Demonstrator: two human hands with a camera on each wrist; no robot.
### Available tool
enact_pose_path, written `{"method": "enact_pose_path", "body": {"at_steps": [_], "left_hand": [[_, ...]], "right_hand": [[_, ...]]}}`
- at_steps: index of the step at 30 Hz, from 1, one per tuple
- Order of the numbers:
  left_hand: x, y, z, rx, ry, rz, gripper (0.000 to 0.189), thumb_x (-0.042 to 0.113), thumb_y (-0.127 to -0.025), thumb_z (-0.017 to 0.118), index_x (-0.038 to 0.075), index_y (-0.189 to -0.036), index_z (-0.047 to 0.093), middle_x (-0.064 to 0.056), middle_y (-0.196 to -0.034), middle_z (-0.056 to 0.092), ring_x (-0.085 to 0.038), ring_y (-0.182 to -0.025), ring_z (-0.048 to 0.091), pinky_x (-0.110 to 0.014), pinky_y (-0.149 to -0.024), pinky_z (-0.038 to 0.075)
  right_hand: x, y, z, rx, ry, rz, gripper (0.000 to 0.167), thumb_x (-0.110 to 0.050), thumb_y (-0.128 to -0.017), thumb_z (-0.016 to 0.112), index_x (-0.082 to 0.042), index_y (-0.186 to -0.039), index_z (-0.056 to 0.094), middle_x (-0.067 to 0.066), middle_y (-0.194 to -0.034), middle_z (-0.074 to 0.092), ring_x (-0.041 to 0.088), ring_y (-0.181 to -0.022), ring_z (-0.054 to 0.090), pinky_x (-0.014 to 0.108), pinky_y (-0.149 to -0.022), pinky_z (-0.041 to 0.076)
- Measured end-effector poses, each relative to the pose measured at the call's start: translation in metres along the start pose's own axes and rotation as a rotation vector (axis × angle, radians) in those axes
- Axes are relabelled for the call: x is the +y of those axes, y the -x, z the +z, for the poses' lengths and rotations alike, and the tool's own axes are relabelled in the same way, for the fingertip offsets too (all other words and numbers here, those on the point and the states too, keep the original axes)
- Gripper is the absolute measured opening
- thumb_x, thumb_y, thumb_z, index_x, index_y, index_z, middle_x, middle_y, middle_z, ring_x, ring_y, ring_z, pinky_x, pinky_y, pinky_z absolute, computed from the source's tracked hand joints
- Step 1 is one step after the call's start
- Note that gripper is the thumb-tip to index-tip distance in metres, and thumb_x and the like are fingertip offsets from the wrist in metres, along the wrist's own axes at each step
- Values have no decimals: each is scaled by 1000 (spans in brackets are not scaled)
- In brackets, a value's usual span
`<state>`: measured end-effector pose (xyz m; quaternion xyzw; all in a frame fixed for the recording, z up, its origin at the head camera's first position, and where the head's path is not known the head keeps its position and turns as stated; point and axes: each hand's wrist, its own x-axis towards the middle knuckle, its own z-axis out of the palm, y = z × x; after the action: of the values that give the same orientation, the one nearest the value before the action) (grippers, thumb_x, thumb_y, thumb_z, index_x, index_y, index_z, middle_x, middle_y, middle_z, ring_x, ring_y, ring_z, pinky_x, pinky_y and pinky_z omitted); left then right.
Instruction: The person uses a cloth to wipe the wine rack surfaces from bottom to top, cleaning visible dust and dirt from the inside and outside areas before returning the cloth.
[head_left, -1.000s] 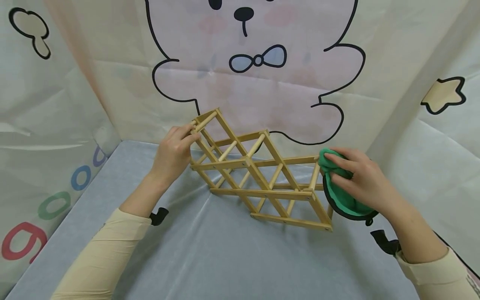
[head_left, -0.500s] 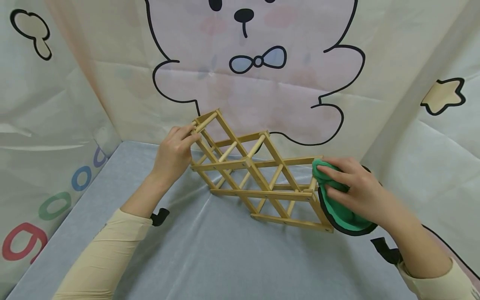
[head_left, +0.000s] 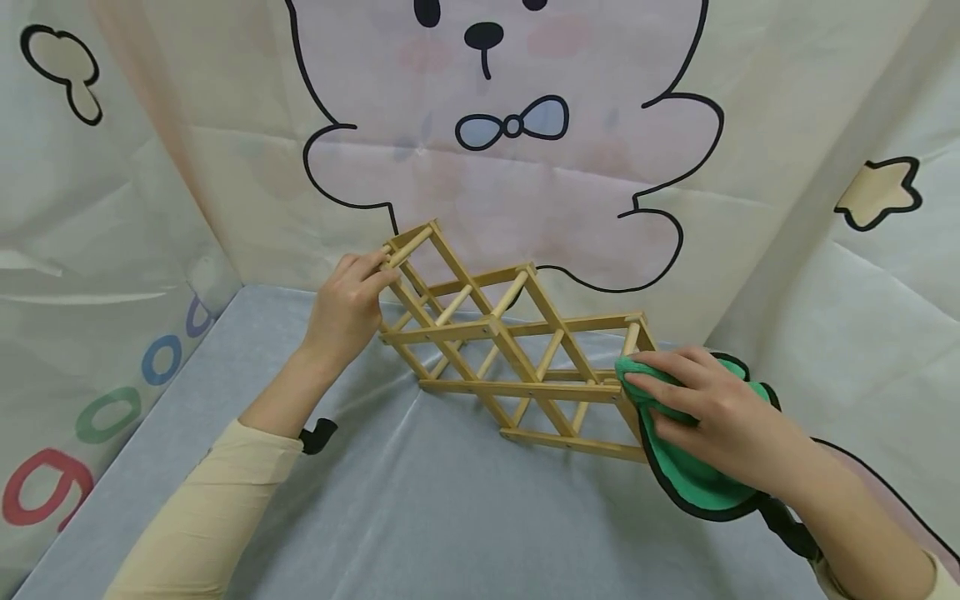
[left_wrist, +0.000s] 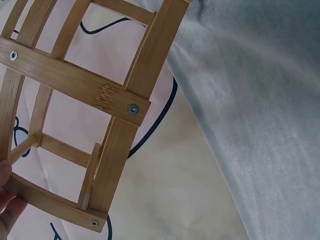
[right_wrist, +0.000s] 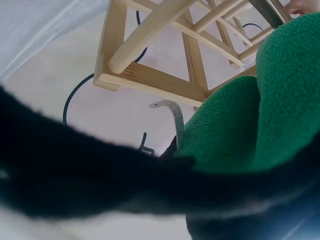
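Note:
A folding wooden wine rack (head_left: 517, 388) with crossed slats and round dowels stands on the grey-blue covered table, higher at its left end. My left hand (head_left: 347, 304) grips the top dowel at that end; its fingertips (left_wrist: 11, 215) show at the rack's edge in the left wrist view. At the right end, my right hand (head_left: 720, 408) holds a green cloth (head_left: 697, 483) with black edging against the rack's upright side. Close up in the right wrist view, the fluffy cloth (right_wrist: 290, 90) overlaps the slats and hides part of that end.
The table cover (head_left: 450, 517) runs up to a printed fabric backdrop (head_left: 420, 167) with a bear drawing, right behind the rack. Similar fabric hangs at left and right. A black wrist piece (head_left: 320, 435) juts out under the left forearm.
My right hand has moved down and toward me along the rack's right end with the cloth, uncovering the upper back corner. My left hand and the rack have stayed put.

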<state>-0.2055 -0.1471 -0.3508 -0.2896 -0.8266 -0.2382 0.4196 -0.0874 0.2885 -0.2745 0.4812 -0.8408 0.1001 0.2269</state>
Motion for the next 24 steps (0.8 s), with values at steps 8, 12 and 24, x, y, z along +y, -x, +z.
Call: {"method": "enact_pose_path", "body": {"at_steps": [8,12,24], "left_hand": [[-1,2,1,2,5,-10,43,-34,-82,54,-6,-103,78,-25,-118,71,-42,-97,64,-45,-82,62],[-1,2,2,4,7,-10,42,-34,-82,54,-7,-103,78,-26,-118,71,-43,-97,64,-45,-82,63],[0,1,2,9,5,-12,39,-33,-84,57,-7,-103,77,-26,-119,71,-43,-99,65,-46,-84,63]], "right_hand": [[-5,21,6,5,20,2,52,-37,-113,37,-4,-120,77,10,-130,68,22,-102,59,18,-75,50],[-7,37,10,5,24,25,53,-37,-113,36,-3,-120,76,11,-129,68,21,-103,58,17,-74,49],[-14,81,23,25,-43,146,51,-41,-112,40,-6,-120,77,8,-129,67,10,-104,52,13,-71,46]]}}
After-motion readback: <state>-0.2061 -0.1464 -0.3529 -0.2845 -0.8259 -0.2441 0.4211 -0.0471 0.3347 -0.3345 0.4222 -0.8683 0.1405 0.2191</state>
